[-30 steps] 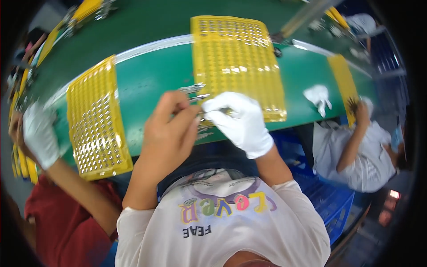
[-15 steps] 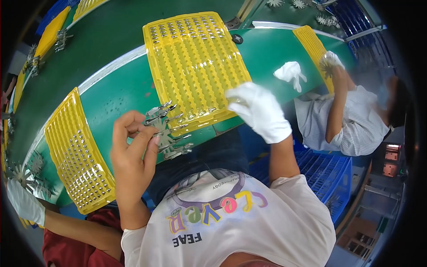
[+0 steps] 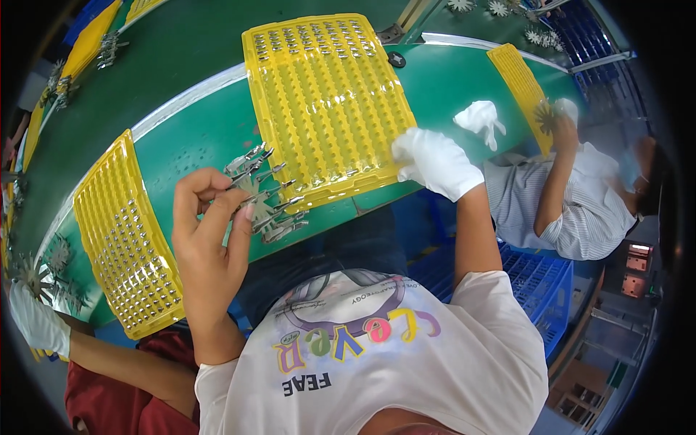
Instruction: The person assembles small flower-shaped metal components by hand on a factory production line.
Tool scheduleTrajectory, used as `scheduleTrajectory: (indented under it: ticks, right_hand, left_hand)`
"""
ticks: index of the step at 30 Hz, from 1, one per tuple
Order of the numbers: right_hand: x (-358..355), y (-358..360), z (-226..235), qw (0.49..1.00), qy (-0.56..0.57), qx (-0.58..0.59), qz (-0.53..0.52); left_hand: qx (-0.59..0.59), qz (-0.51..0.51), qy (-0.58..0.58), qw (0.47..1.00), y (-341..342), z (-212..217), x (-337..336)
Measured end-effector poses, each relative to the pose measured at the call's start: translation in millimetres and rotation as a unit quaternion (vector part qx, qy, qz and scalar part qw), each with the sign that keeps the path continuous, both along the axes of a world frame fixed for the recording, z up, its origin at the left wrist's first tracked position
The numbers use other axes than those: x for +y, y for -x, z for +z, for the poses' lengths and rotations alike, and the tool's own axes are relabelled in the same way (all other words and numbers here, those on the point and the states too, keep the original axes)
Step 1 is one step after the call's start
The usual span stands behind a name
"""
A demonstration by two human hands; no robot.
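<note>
My bare left hand (image 3: 210, 228) pinches a flat, silvery, star-shaped metal piece (image 3: 251, 196) by its middle. Small shiny metal parts stick out from its arms, in front of the near left corner of a large yellow tray (image 3: 330, 141). Rows of small pockets cover this tray, and shiny metal parts fill only its far rows. At the tray's near right corner is my right hand (image 3: 438, 165), in a white glove, with its fingers curled together. Whatever its fingertips hold, if anything, is hidden.
Left on the green bench (image 3: 185, 145) lies another yellow tray (image 3: 119, 210), partly filled. A co-worker's gloved hand (image 3: 40, 319) is near star-shaped pieces. At right are a loose white glove (image 3: 480, 119), another person with a tray (image 3: 518, 83), and a blue crate (image 3: 533, 290).
My right hand has shifted to the tray's near right corner, its fingers curling in. My left hand has turned the star-shaped piece, so its arms point differently.
</note>
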State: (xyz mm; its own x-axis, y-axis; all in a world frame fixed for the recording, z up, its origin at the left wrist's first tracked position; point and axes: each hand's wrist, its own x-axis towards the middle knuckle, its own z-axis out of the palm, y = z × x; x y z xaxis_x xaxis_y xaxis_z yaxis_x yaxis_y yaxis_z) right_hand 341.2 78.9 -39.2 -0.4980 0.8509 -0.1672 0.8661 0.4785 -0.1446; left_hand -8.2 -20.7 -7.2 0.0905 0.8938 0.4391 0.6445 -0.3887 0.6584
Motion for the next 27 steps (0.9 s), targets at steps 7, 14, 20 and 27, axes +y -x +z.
scheduleTrajectory:
  ticks: [7, 14, 20, 27]
  right_hand:
    - [4, -4, 1, 0.992, 0.09, 0.076, -0.043]
    - [-21, 28, 9, 0.932, 0.096, 0.328, -0.124]
    - [-41, 104, 24, 0.881, 0.052, 0.471, -0.003]
    - [-44, 134, 29, 0.857, 0.072, 0.51, 0.023]
  left_hand:
    - [0.004, 0.003, -0.004, 1.0, 6, 1, -3]
    - [-0.033, -0.03, -0.017, 0.999, -2, 0, 2]
    - [-0.051, -0.038, -0.042, 0.997, -8, 1, 2]
    - [-0.002, -0.02, -0.069, 0.997, -7, -2, -3]
